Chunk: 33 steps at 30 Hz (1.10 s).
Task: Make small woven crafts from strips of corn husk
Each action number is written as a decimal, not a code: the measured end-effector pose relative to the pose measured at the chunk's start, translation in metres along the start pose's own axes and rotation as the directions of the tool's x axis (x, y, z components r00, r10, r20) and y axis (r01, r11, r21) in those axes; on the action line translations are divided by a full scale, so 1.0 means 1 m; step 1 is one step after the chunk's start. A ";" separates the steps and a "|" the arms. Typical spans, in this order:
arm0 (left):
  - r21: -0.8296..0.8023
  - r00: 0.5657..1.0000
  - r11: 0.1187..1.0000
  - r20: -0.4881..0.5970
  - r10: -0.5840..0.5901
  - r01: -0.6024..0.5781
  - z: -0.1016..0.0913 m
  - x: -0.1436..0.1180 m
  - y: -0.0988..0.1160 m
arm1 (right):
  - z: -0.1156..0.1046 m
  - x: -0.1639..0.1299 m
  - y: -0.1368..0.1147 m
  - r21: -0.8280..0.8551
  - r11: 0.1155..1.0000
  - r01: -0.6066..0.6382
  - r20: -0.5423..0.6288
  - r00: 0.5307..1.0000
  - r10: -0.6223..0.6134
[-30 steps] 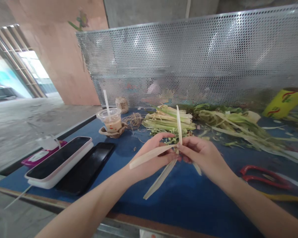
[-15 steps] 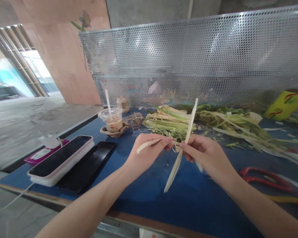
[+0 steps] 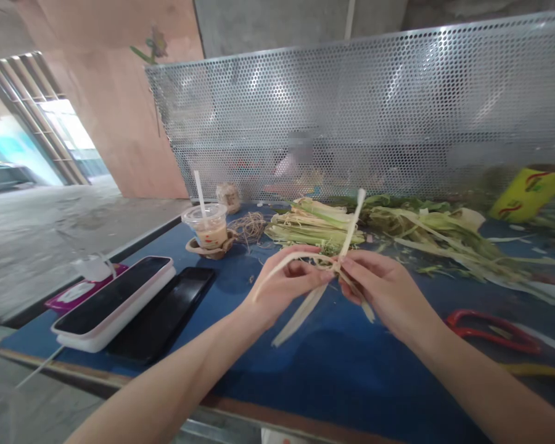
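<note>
Pale strips of what looks like dried corn husk [image 3: 351,231] cross between my two hands above the blue table. My left hand [image 3: 284,280] pinches the strips near the crossing, and one strip curls back over its knuckles. From the other side, my right hand [image 3: 374,277] grips the crossing between thumb and fingers. One strip end points up and away, another hangs down to the left, and a third sticks out below my right hand. Just beyond my fingers lies a pile of green and pale husks [image 3: 312,225]. My fingers partly hide the crossing.
Left on the blue table [image 3: 333,382] lie a phone on a white case [image 3: 115,299], a black phone [image 3: 166,314] and a drink cup [image 3: 206,225]. Twine [image 3: 250,227] sits behind. Loose husks [image 3: 444,237], a yellow roll [image 3: 530,194] and red-handled scissors [image 3: 490,330] are right. A perforated metal screen [image 3: 351,123] stands behind.
My left fingers have moved in closer to the crossing. The strip over my left hand now arches higher, and the lower strip end has swung left.
</note>
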State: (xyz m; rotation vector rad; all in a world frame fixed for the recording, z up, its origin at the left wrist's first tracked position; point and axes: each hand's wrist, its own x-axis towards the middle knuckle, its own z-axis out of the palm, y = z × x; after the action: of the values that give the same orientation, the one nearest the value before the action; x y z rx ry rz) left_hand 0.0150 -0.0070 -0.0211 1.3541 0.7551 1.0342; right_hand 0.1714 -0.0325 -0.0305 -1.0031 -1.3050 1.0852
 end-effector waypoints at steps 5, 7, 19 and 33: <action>0.333 0.963 0.915 -0.065 0.261 -0.226 -0.002 0.001 -0.002 | -0.001 0.000 0.001 0.016 1.000 -0.013 -0.019 1.000 0.013; 0.391 0.957 0.885 -0.035 0.287 -0.251 -0.002 0.001 -0.005 | 0.000 -0.001 0.000 0.001 1.000 0.003 0.010 1.000 -0.003; 0.113 0.990 0.991 0.129 0.058 -0.073 0.003 -0.004 -0.002 | -0.001 -0.001 0.000 -0.001 1.000 0.003 0.039 0.999 -0.003; 0.067 0.991 0.990 0.045 -0.124 0.121 0.009 -0.005 -0.001 | 0.002 -0.002 -0.001 -0.173 0.970 0.168 -0.133 0.972 -0.192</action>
State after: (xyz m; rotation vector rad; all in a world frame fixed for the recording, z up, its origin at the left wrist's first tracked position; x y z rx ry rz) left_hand 0.0210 -0.0152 -0.0214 1.3654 0.8303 0.8837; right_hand 0.1698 -0.0350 -0.0295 -1.0408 -1.3484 0.7615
